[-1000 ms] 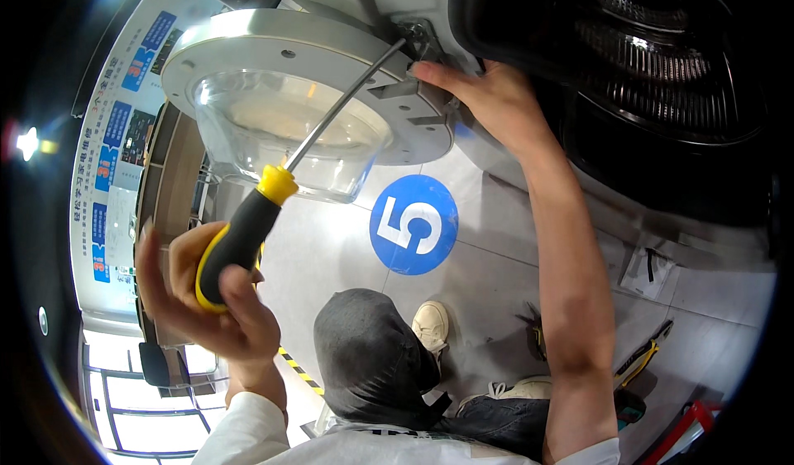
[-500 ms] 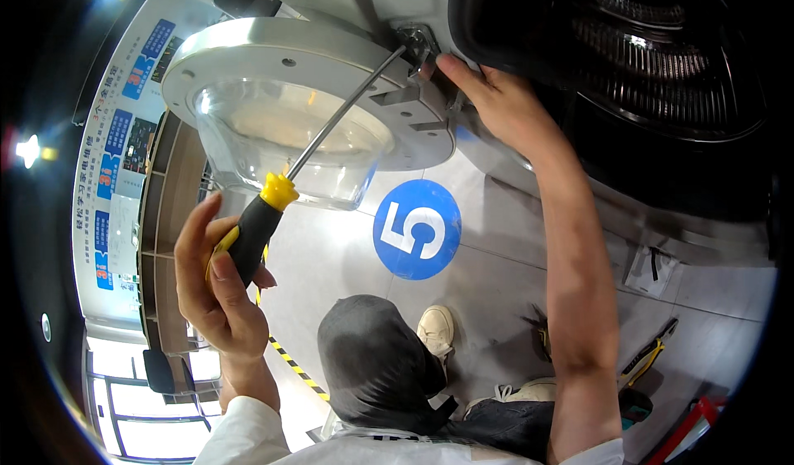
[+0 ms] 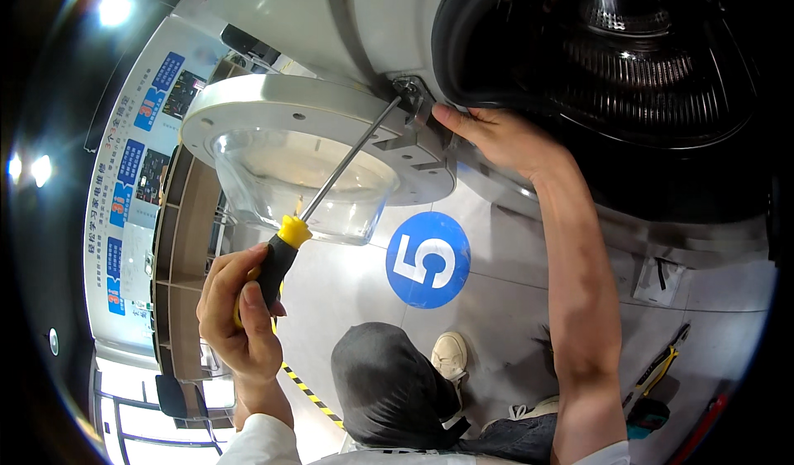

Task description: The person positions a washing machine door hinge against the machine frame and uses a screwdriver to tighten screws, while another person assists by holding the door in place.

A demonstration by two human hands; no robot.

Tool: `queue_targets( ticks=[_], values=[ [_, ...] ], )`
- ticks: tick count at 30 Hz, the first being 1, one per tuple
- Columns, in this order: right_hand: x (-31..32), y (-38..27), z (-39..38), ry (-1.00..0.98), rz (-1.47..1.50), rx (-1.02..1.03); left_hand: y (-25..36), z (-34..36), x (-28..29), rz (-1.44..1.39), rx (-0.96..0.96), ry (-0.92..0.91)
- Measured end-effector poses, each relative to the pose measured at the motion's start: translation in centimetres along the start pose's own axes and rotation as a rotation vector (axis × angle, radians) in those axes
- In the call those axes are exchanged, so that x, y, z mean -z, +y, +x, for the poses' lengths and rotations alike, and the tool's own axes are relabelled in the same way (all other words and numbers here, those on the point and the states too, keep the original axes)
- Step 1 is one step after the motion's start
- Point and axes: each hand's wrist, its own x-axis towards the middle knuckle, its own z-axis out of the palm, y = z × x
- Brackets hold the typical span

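My left hand is closed around the black-and-yellow handle of a screwdriver. Its long metal shaft slants up and to the right, with the tip at the metal door hinge. At the hinge's right side, my right hand has its thumb against the hinge; the other fingers are bent and partly hidden beside the black rubber gasket. A round white washing-machine door with a clear glass bowl hangs swung open from that hinge, left of the drum. Any screw under the tip is too small to make out.
The dark drum opening with ribbed metal fills the upper right. Below lies a tiled floor with a blue round sticker. Yellow-handled pliers and a teal-and-black tool lie at lower right. Wooden shelving stands at left.
The whole view has shifted, so door, hinge and floor sit lower in the picture. My left fingers have shifted around the screwdriver handle; the tip stays at the hinge. My right hand stays beside it.
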Motion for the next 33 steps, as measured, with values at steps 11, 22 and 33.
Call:
queue_targets(
  ticks=[11, 22, 33],
  values=[
    [-0.1, 0.4, 0.5, 0.020, -0.023, 0.042, -1.5, -1.1, -0.2, 0.069, -0.123, 0.025],
    [-0.2, -0.1, 0.0, 0.039, -0.010, -0.012, 1.1, -2.6, -0.8, -0.130, 0.399, -0.058],
    [-0.2, 0.8, 0.8, 0.023, 0.051, 0.103, -0.5, -2.5, -0.1, -0.197, 0.142, -0.050]
  ],
)
